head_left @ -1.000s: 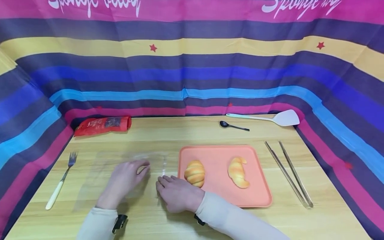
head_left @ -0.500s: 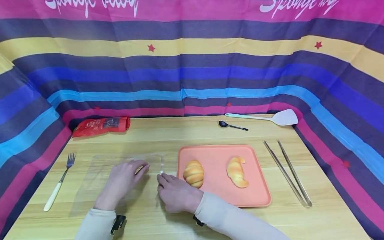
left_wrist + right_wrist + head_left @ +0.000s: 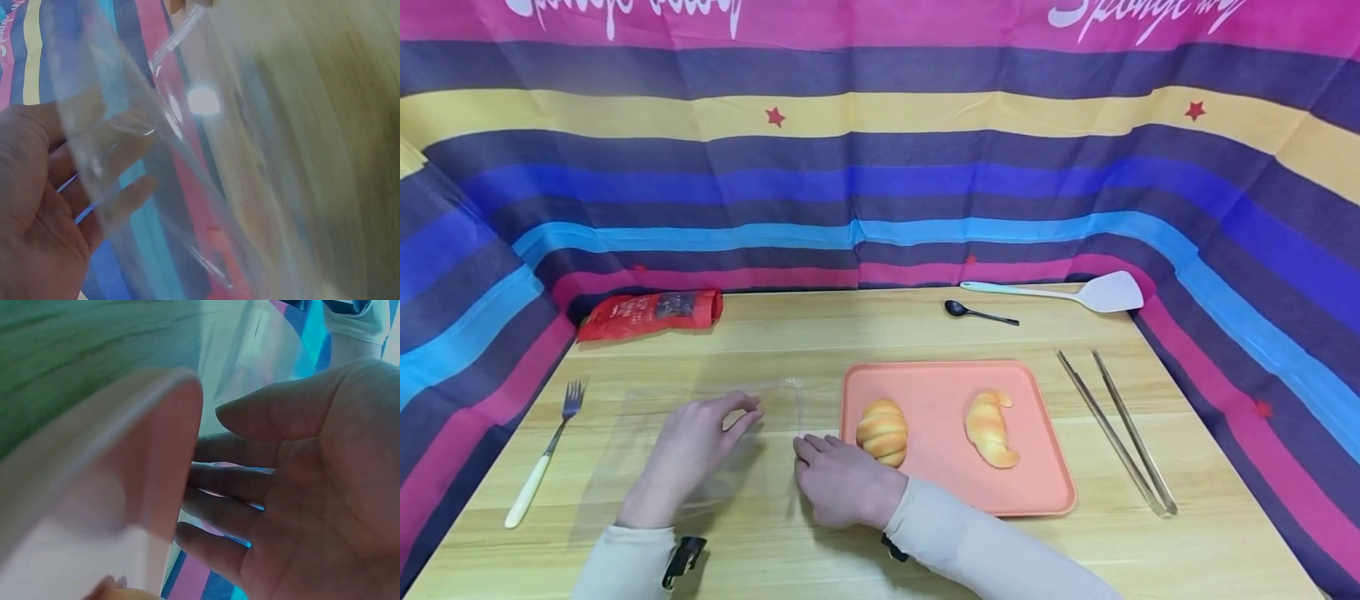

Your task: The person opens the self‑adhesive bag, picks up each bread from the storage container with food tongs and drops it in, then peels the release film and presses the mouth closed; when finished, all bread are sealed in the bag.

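A clear plastic bag point(image 3: 632, 454) lies on the left part of the table, its outline faint. My left hand point(image 3: 696, 450) is over it with fingers loosely bent; in the left wrist view, clear film crosses in front of the fingers point(image 3: 128, 203), and whether they are inside the bag cannot be told. My right hand point(image 3: 850, 487) rests at the bag's right edge, beside the pink tray point(image 3: 940, 492). Its fingers look nearly straight in the right wrist view, with the thumb apart. On the tray sit a striped bread roll point(image 3: 882, 433) and a croissant point(image 3: 990, 429).
A fork point(image 3: 542, 458) lies at the left. Along the back are a red packet point(image 3: 651, 317), a black spoon point(image 3: 977, 312) and a white spatula point(image 3: 1108, 292). Metal tongs point(image 3: 1120, 433) lie right of the tray. A striped cloth point(image 3: 850, 183) surrounds the table's back and sides.
My left hand has shifted a little to the left over the bag, and the bag's right edge lies slightly differently. My right hand stays almost in place beside the tray.
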Tool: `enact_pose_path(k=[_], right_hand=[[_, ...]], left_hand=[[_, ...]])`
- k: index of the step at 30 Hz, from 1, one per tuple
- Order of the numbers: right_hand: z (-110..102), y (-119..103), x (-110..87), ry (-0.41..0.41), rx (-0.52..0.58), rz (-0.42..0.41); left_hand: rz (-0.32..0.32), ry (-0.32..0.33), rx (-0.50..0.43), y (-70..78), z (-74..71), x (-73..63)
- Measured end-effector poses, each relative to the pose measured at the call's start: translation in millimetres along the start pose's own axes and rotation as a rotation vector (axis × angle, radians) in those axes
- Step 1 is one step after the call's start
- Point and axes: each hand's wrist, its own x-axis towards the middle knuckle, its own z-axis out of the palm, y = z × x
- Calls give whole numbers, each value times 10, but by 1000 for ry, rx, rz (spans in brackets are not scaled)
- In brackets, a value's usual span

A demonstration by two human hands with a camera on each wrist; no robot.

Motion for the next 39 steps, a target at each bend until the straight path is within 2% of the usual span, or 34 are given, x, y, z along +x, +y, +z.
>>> enact_pose_path(k=[5,17,21,25,30,34,39], right_hand=[[8,2,0,15,-15,-4],[-11,8,-8,-5,-34,2],[-25,5,-14,-18,-30,7],[-30,4,-12,-21,-29,10],[-22,5,-15,16,-46,14],[-46,38,-53,53,-14,-9],[-128,199,-168,164,28,-41]], left_hand=[[18,19,-20,-22,-6,-10],[162,119,-17,-89,-10,-17],[172,124,-18,-89,-10,-20],[154,123,-17,-82,-9,-18],[129,109,-21,-70,-15,-9],[144,99,-27,-75,-12,-4],[159,102,-35,-78,-2,-10]])
